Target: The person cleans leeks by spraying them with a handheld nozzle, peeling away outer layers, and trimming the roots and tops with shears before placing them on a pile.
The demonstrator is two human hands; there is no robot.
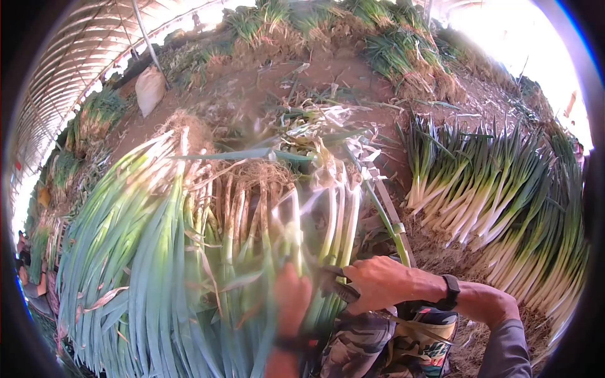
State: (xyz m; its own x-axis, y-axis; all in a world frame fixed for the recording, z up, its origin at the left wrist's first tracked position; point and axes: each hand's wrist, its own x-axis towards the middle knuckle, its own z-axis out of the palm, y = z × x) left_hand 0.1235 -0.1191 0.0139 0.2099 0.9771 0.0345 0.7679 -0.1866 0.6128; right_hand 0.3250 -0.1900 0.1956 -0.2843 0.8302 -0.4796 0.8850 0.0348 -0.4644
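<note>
Long green onions with white stems and brown roots point(151, 233) lie in a thick pile before me, leaves toward me. My left hand point(293, 299) is smeared by motion over the leaves near the middle; its grip cannot be made out. To its right, my right hand point(380, 283) is closed around a dark object point(340, 283) whose shape is partly hidden, beside several pale-stemmed onions point(340, 217). A black watch point(450, 291) circles the right wrist. Loose, pale peelings point(331, 148) hang at the root end of these onions.
A narrow slatted bar point(394, 220) stands just beyond my right hand. Rows of white-stemmed onions point(491, 183) lie on the soil at right. More rooted bundles point(406, 57) lie at the back, and a pale sack point(150, 90) stands by a pole at the back left.
</note>
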